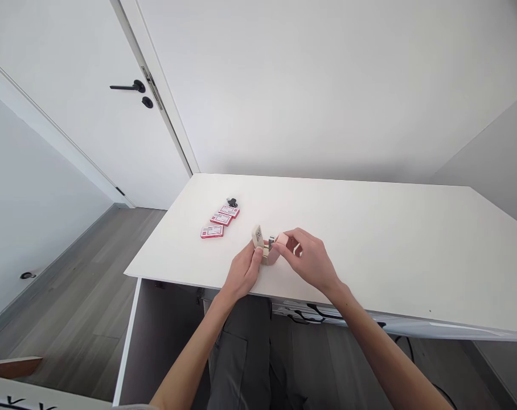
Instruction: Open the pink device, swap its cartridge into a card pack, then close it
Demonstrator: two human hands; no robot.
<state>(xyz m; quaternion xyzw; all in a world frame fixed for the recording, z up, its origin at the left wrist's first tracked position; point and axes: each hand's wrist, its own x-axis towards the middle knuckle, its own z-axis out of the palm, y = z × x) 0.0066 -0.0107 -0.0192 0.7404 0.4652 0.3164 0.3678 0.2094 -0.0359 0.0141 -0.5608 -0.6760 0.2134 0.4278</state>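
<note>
My left hand (245, 269) is closed around a small cream-coloured case (265, 257) near the front edge of the white table. A cream flap with dark print (257, 234) stands upright at its left side. My right hand (306, 256) pinches a pale pink piece (282, 240) between thumb and fingers, just right of the flap. A small silver and dark part (271, 243) shows between the pink piece and the case; whether it is joined to either I cannot tell. My fingers hide part of both pieces.
Several small red-and-white boxes (212, 232) lie on the white table (369, 245) to the left, with small black clips (232, 202) behind them. A door with a black handle (130, 86) is at the left. Drawers with black handles (322, 311) sit below the tabletop.
</note>
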